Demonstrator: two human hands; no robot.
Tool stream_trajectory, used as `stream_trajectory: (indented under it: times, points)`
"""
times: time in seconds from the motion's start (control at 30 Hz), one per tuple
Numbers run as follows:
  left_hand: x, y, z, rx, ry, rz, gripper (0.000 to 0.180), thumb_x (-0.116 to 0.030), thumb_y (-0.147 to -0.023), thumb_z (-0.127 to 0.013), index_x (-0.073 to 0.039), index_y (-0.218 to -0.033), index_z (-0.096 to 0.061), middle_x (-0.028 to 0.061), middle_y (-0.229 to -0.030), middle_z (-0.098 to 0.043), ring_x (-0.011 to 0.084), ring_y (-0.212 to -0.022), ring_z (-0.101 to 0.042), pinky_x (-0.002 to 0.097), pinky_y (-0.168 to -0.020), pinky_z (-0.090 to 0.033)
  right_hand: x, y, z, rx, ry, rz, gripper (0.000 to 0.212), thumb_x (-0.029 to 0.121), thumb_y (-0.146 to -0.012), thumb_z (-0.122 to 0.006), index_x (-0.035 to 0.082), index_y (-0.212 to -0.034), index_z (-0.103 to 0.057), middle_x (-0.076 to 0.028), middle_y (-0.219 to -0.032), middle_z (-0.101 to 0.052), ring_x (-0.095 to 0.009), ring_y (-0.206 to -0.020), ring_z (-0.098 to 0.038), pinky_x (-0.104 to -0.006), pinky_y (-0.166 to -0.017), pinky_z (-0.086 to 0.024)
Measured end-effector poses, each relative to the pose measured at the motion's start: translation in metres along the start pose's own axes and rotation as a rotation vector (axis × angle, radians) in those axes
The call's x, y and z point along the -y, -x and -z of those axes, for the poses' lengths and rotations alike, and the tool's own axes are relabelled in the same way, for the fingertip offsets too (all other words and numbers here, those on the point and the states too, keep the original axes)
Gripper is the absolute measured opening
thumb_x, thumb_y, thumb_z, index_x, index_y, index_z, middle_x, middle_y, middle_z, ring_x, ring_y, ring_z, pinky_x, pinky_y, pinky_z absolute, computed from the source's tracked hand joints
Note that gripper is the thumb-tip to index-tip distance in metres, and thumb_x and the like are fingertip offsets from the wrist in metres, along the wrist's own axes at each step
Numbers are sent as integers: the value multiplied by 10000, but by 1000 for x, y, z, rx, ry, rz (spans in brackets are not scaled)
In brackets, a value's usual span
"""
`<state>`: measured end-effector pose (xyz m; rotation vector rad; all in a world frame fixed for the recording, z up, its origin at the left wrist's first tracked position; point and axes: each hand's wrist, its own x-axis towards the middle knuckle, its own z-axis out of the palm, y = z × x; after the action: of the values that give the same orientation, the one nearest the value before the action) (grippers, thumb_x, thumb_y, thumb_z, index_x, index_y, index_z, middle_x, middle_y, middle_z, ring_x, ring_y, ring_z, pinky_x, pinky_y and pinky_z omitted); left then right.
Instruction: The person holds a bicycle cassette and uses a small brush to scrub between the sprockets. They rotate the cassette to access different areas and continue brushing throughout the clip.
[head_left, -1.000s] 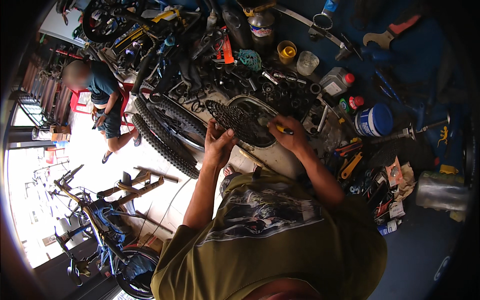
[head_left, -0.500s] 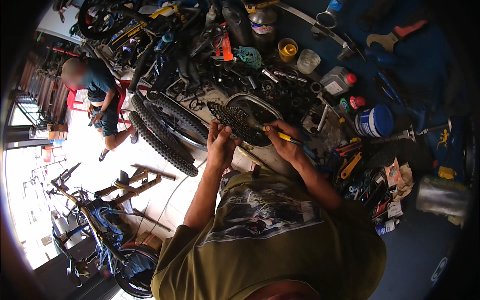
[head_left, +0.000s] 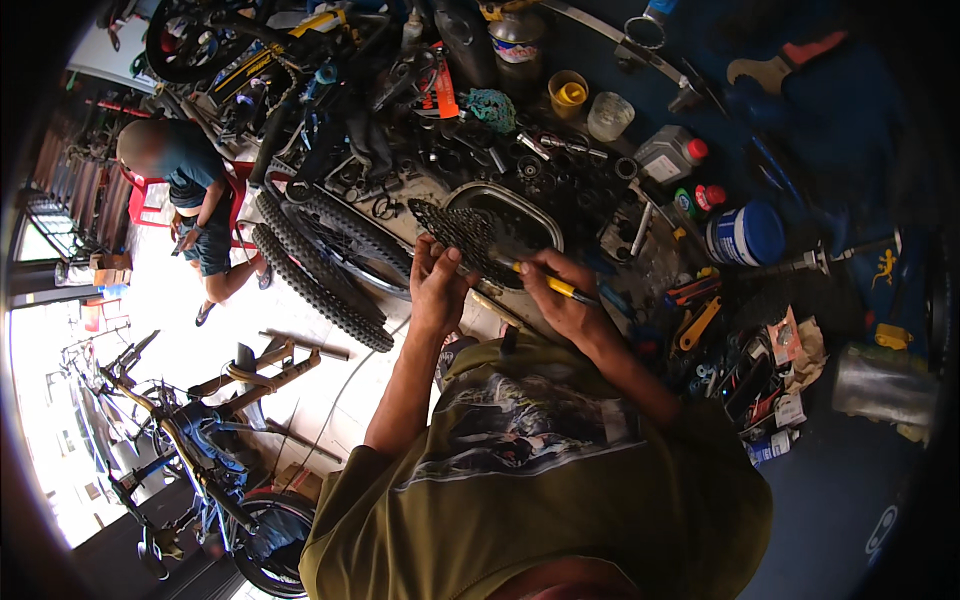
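Note:
In front of me my left hand (head_left: 440, 287) is closed on the near edge of a dark bicycle cassette (head_left: 447, 228), which is tilted so that its toothed rings show. My right hand (head_left: 563, 300) is closed around a yellow-handled brush (head_left: 569, 287) with a black handle end. The brush's blurred, pale tip points left against the cassette's right side. Beneath and behind the cassette lies an oval metal tray (head_left: 556, 232) with dark contents; the cassette hides part of it.
Bicycle tires (head_left: 318, 283) stand left of the bench. Sockets and small parts crowd behind the tray. At right are a grey bottle (head_left: 671, 155) with a red cap, a white-and-blue tub (head_left: 745, 236) and assorted tools. A person (head_left: 190, 190) sits at far left; a bicycle frame (head_left: 205, 450) stands lower left.
My right hand and the brush have shifted slightly left and down along the cassette. My left hand still holds the cassette, whose tilt has changed a little. The whole view has shifted slightly.

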<state>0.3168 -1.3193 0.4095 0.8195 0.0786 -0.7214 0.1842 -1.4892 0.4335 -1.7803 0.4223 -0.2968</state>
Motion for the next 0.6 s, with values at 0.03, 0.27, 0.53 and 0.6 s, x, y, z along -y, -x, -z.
stream_trajectory:
  times: [0.03,0.27,0.53,0.6]
  points:
    - [-1,-1,-1,-15,-12,-9,437,-86,-924,-736,-192,-1217,-430,-74,-1006,-437,86,-980,-519,421,-819,-522,10,-2,-5,-17,-89,24,210,233,-1020,-667,28,-1035,-714,-44,-780,-687,-78,-707,-628,-271,-615,-492]
    - [-5,-2,-3,-30,-12,-1,452,-84,-906,-760,-203,-1192,-431,-81,-1008,-425,73,-943,-500,395,-821,-470,-11,2,4,-1,-76,-20,245,272,-1020,-677,29,-1026,-710,-46,-781,-674,-80,-697,-614,-276,-604,-475]
    - [-3,0,-6,-21,-39,-13,438,-84,-907,-758,-203,-1178,-435,-69,-997,-423,87,-949,-508,416,-874,-497,30,4,-3,11,-238,-30,248,278,-1028,-674,34,-1037,-715,-1,-795,-674,-47,-744,-591,-237,-655,-477]
    - [-4,-2,-5,-9,-26,-15,426,-76,-913,-750,-202,-1178,-442,-70,-994,-428,85,-942,-510,409,-863,-503,11,5,2,16,-253,-53,251,283,-1023,-685,34,-1036,-716,3,-783,-669,-40,-742,-583,-235,-651,-471]
